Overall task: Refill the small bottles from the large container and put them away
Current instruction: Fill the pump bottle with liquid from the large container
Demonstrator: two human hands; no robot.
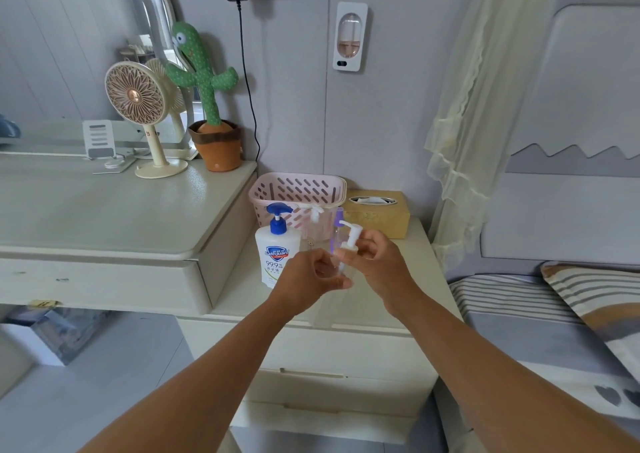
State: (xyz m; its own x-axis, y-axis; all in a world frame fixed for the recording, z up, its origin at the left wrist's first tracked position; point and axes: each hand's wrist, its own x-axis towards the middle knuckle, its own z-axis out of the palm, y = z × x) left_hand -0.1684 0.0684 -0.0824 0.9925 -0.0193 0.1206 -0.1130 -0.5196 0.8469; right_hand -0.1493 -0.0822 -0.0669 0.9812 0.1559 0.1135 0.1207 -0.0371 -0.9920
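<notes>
Over the nightstand, my left hand grips a small clear bottle by its body. My right hand pinches the white pump cap at that bottle's neck. The large white soap container with a blue pump stands just left of my left hand. Behind my hands stand two more small bottles, a clear pinkish one with a white pump and a slim purple-capped one. A pink slotted basket sits at the back of the nightstand.
A yellow tissue box sits right of the basket. The higher dresser top on the left carries a fan, a phone stand and a plush cactus in a pot. A bed with a striped pillow lies to the right.
</notes>
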